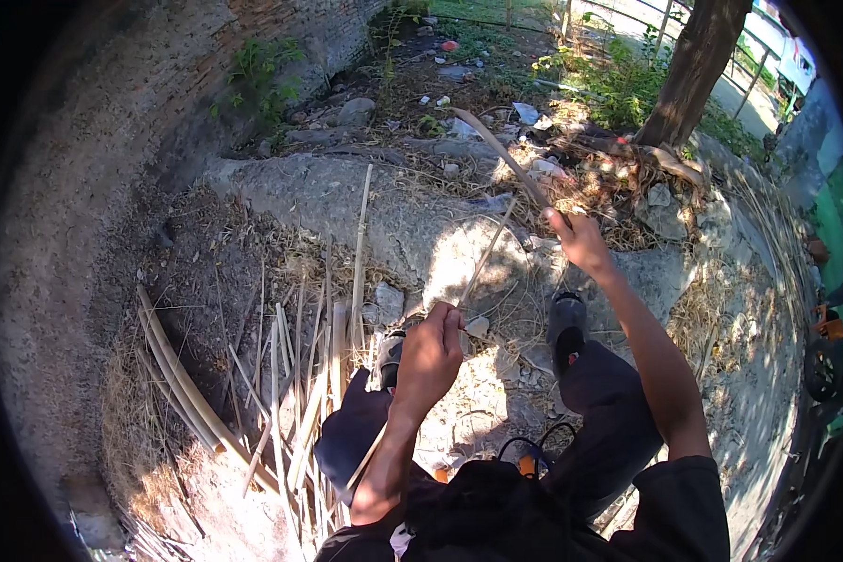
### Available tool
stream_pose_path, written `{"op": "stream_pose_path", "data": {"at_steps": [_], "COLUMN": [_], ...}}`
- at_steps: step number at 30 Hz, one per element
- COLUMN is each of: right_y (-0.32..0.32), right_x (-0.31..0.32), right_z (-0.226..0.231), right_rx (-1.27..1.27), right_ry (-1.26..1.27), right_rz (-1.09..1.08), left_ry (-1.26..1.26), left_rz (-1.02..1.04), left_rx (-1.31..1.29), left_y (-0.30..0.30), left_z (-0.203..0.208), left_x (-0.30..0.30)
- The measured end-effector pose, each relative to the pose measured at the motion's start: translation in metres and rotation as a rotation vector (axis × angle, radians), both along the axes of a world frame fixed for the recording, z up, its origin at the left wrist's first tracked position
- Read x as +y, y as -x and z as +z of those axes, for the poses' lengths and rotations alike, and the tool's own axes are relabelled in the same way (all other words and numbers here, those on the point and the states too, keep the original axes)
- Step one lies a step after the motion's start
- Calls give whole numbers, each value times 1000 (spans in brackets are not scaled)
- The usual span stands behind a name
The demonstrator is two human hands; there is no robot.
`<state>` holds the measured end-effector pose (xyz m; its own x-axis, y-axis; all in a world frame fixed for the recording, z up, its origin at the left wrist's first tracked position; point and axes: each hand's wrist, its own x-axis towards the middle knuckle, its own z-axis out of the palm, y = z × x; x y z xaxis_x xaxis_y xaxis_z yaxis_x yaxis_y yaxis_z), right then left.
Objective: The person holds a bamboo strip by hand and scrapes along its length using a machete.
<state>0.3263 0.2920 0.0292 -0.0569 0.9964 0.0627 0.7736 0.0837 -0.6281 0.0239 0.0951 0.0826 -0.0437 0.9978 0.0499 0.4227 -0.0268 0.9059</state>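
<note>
Strip (pixel 487 251) slants up from clenched left hand (pixel 427 361).

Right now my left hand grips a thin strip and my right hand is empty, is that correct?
No: your right hand isn't empty; the head view shows it holding a long, narrow brownish object. Your left hand does grip a thin strip.

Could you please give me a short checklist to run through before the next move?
1. Left hand closed around the thin strip: ok.
2. Right hand closed around the long blade-like tool: ok.
3. Tool apart from the strip: ok, a gap shows.
4. Tool's edge sharp: cannot tell, too small to see.
5. Right shoe clear of the loose strips: ok, they lie to the left.
</note>
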Motion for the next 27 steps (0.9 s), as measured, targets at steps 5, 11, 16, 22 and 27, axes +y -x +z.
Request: {"op": "stream_pose_path", "data": {"at_steps": [5, 11, 16, 22, 27], "right_y": [-9, 3, 28, 54, 74], "right_x": [-14, -26, -41, -54, -65], "right_z": [-4, 38, 44, 50, 57], "right_rx": [516, 480, 376, 266, 176], "right_ry": [305, 132, -126, 155, 198], "right_rz": [-336, -98, 242, 374, 337], "left_ry": [-63, 4, -11, -188, -369], "left_rz": [139, 202, -3, -13, 8], "left_rx": [487, 859, 796, 680, 700], "left_y": [22, 45, 33, 22, 34], "left_z": [-21, -21, 15, 7, -3], "left_x": [2, 25, 56, 61, 56]}}
